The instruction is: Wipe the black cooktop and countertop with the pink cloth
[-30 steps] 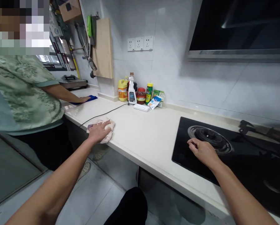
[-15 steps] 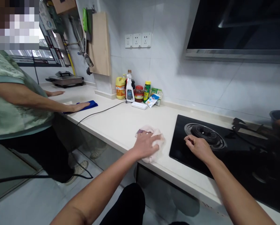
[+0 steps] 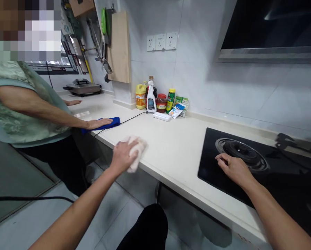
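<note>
My left hand is closed over a pale pink cleaning cloth at the front edge of the white countertop. Part of the cloth hangs past that edge, and both look blurred. Above the left front of the black glass cooktop is my right hand, its fingers curled in and nothing showing in them. It sits just in front of the round burner; whether it touches the glass I cannot tell.
On the left another person's hand presses a blue cloth on the counter, by a black cable. Against the wall stand a white spray bottle, a yellow jug, a red-lidded jar and packets. A range hood overhangs the cooktop.
My left hand has swept the pink cloth leftward along the counter's front edge, away from the cooktop. My right hand stays near the burner. The other person's blue cloth has shifted slightly toward the cable.
</note>
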